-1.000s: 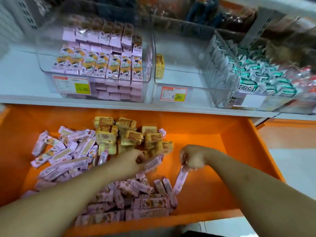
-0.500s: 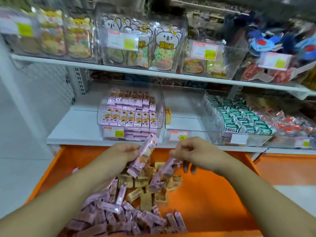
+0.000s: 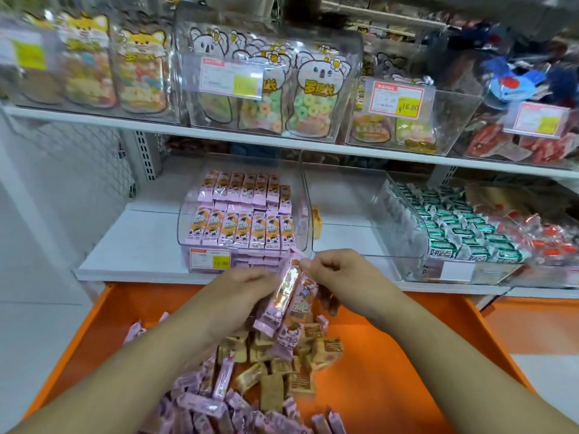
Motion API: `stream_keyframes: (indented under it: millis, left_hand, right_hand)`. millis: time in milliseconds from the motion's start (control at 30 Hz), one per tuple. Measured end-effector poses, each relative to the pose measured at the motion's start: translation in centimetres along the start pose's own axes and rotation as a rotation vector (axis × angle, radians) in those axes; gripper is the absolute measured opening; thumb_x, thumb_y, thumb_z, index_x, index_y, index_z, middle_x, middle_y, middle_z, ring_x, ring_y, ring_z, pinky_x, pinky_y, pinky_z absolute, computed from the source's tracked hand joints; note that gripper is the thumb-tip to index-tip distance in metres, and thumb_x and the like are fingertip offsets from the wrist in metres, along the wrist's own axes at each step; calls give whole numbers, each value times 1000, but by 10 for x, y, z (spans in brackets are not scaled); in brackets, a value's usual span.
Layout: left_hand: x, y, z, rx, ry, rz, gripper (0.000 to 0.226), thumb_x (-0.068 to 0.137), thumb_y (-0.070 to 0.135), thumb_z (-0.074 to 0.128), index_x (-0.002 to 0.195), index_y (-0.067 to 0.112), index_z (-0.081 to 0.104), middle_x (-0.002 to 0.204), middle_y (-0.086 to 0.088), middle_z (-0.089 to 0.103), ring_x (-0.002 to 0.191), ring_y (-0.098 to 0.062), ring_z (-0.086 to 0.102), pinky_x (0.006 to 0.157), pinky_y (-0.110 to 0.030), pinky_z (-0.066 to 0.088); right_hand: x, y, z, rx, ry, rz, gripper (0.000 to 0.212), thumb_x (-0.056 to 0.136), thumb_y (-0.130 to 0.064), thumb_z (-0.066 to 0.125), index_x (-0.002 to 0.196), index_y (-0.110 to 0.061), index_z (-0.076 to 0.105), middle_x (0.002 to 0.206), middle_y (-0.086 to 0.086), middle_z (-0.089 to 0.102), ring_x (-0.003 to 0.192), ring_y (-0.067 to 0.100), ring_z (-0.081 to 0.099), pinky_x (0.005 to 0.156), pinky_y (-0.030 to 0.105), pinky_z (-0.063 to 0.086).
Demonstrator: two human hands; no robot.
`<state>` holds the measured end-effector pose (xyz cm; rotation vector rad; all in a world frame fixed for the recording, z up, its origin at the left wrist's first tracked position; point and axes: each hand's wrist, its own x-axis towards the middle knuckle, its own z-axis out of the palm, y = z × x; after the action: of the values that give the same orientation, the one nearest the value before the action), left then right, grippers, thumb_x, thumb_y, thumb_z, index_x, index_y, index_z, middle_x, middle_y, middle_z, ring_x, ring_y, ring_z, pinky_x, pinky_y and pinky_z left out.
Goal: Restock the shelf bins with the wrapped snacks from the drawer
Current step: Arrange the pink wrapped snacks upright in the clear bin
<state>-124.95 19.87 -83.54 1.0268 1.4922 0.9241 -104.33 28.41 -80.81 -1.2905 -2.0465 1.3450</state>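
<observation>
Both hands meet above the open orange drawer (image 3: pixel 391 371), just in front of the lower shelf. My left hand (image 3: pixel 244 292) holds a pink wrapped snack bar (image 3: pixel 277 302) from the side. My right hand (image 3: pixel 338 277) pinches the top of a second pink bar (image 3: pixel 297 317) that lies against the first. The drawer holds a heap of pink bars (image 3: pixel 203 408) and tan wrapped snacks (image 3: pixel 282 371). Straight ahead stands a clear bin of pink bars (image 3: pixel 241 220) set in neat rows.
A nearly bare clear bin (image 3: pixel 344 214) with one tan snack stands to the right of the pink bin. Further right sit bins of green-and-white packs (image 3: pixel 463 233) and red-wrapped sweets (image 3: pixel 545 236). The upper shelf (image 3: pixel 219 136) carries bins of bagged candy.
Both hands rose out of the drawer, each with a pink bar, and came together in front of the shelf. The view tilted up from the drawer to the shelves.
</observation>
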Motion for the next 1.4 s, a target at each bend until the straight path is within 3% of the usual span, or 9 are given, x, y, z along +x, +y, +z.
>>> stream_keyframes:
  millis: [67,167,267,567,833,967,1067,1167,1400]
  left_hand:
    - [1,5,1,37,-46,-10,6,95,39,74,99,39,78,98,18,78,94,-5,72,95,-38,53]
    - [-1,11,3,102,-116,-2,46,100,21,69,76,60,74,83,36,72,83,12,70,95,-34,56]
    - [-2,10,1,122,-76,22,24,99,17,69,92,38,77,87,27,76,81,7,71,96,-37,57]
    - [-8,7,1,66,144,174,52,92,26,78,128,49,49,83,16,74,64,1,67,60,-19,46]
    - [-11,8,-7,-11,78,168,68,89,29,82,142,53,47,125,36,60,98,12,67,91,-30,59]
    - [-16,15,-10,113,-62,142,78,93,8,76,142,55,37,90,57,58,84,17,66,80,-23,58]
    - [-14,19,-13,230,-55,143,99,87,14,84,152,58,25,95,53,61,89,2,69,88,-38,63]
    - [-13,26,-11,312,-38,217,114,78,11,91,151,64,21,111,38,54,89,19,65,70,-14,57]
    - [16,34,-14,553,75,331,114,66,36,98,149,66,26,138,26,42,101,4,63,86,-20,59]
  right_hand:
    - [6,2,1,39,4,11,48,104,-43,63,70,-13,48,59,1,53,60,30,58,60,52,57]
    - [15,3,5,139,-5,45,46,104,-44,61,75,-9,56,68,19,59,66,41,67,60,48,62]
    - [19,1,11,220,-10,67,53,104,-47,60,99,6,57,97,42,60,75,48,71,60,42,62]
    - [18,-9,24,393,101,56,40,98,-44,71,102,-7,57,71,6,66,63,27,64,64,42,58]
    - [10,-2,22,323,32,-93,43,92,0,75,123,-26,58,76,-21,65,75,6,65,74,22,52]
    - [8,-4,20,406,95,-50,42,94,-6,75,120,-36,62,103,-12,75,92,15,76,92,40,61]
    - [9,-3,17,432,111,-13,43,93,-15,79,121,-43,62,109,-12,72,103,17,73,104,47,55]
    - [11,-4,18,448,97,0,50,88,-25,85,129,-40,61,121,-4,67,111,23,71,108,53,51]
    - [25,2,5,457,127,-30,42,93,-18,79,130,-28,61,100,-6,76,91,14,77,87,36,61]
